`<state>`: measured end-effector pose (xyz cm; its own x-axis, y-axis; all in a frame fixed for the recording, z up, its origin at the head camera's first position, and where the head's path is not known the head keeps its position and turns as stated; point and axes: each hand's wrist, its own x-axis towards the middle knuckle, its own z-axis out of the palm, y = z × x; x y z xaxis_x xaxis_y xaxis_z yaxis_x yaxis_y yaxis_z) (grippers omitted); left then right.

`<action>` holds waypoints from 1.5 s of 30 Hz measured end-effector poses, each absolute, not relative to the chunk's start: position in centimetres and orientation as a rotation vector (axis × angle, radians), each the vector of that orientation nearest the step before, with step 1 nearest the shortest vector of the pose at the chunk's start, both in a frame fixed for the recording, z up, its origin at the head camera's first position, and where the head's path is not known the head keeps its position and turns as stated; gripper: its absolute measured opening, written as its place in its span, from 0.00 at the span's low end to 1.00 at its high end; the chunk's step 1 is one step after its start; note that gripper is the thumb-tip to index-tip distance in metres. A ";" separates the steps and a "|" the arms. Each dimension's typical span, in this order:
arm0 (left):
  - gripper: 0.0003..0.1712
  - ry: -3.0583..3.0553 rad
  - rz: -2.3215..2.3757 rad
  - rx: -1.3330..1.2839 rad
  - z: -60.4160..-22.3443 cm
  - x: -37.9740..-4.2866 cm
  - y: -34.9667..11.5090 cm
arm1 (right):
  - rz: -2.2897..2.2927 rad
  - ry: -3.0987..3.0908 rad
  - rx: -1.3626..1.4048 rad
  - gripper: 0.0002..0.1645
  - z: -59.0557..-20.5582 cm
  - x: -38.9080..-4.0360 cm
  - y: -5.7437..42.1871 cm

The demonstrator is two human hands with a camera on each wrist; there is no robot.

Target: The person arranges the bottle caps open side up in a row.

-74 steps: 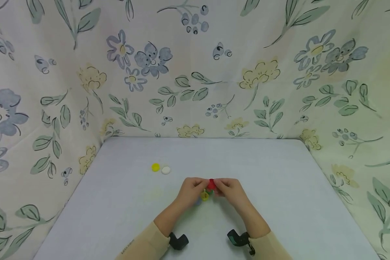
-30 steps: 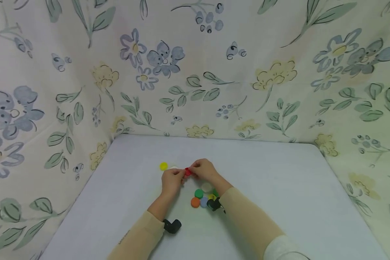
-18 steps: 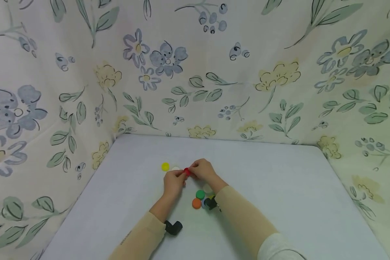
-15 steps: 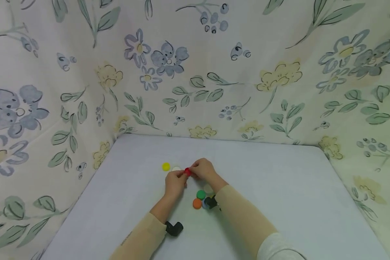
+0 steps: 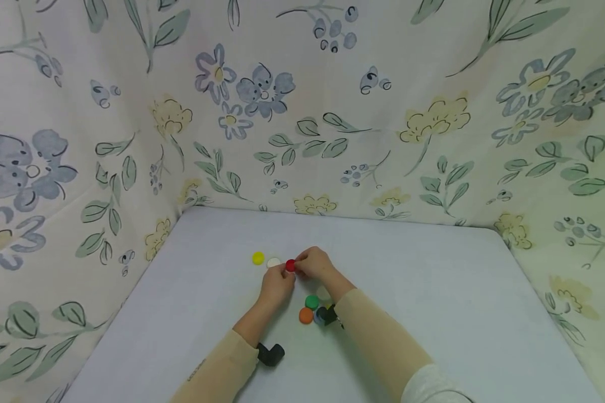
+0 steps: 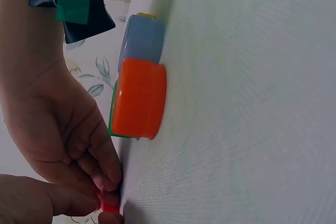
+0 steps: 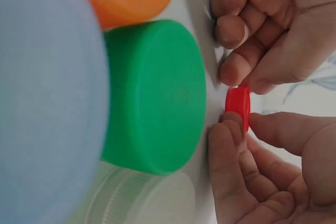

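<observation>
Both hands meet at a small red bottle cap (image 5: 291, 266), held low at the table near the white cap. My left hand (image 5: 276, 286) pinches its left side; in the right wrist view, thumb and forefinger close on the red rim. Opposite, my right hand (image 5: 316, 265) pinches the other side between thumb and fingers. In the right wrist view the red cap (image 7: 238, 107) stands on edge between the two hands. In the left wrist view fingers hide most of it. To the left lie a white cap (image 5: 274, 262) and a yellow cap (image 5: 258, 258), roughly in line with it.
Below the right forearm sit a green cap (image 5: 311, 302), an orange cap (image 5: 306, 315), a blue cap (image 5: 319, 316) and a pale translucent cap (image 5: 323, 293), partly covered by the wrist camera. A floral curtain (image 5: 302, 112) rises behind the white table (image 5: 433, 268).
Both hands have carried the red cap from the cluster of caps back and left, beside the white cap. In the last half second only the left hand shifts slightly, showing more of the red cap.
</observation>
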<state>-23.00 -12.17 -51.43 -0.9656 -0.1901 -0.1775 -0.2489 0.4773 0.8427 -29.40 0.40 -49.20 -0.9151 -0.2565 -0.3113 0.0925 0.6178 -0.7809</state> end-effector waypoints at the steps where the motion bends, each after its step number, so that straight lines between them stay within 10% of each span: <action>1: 0.26 2.648 1.520 -0.393 -51.4 -23.0 -12.2 | -1.207 2.449 -0.131 0.09 -49.1 -29.3 0.4; 45: 0.14 2.625 1.821 -0.021 -49.4 -19.2 -9.3 | -1.337 2.527 -0.264 0.20 -47.4 -24.3 12.1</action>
